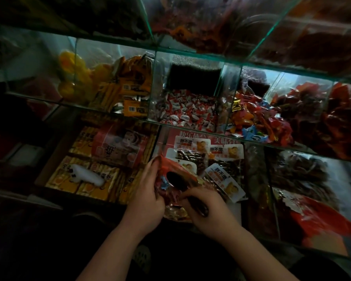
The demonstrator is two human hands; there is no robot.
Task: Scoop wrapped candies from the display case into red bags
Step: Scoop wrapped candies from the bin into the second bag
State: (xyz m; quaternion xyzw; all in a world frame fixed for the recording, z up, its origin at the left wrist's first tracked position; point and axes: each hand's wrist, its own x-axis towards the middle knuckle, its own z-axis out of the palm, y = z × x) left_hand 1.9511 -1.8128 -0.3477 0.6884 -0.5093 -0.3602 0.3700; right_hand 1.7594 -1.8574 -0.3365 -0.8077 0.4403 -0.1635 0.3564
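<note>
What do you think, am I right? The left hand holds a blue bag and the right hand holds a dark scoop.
Not quite: it is red, not blue. The head view shows the left hand holding a red bag and the right hand holding a dark scoop.

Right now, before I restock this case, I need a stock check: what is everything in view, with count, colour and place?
display case: one, clear glass, across the view
red-and-white candies: many, middle compartment
mixed candies: many, red, orange, blue, compartment right of those
orange packets: many, compartment left of those
yellow packs: many, lower shelf, left
white object: one, lying on the yellow packs
white-labelled snack packs: several, lower shelf, behind the bag
red bag: one, held open at lower centre
scoop: one, dark, at the bag
left grip: bare hand, holds the bag's left side
right grip: bare hand, holds the scoop's handle
</note>
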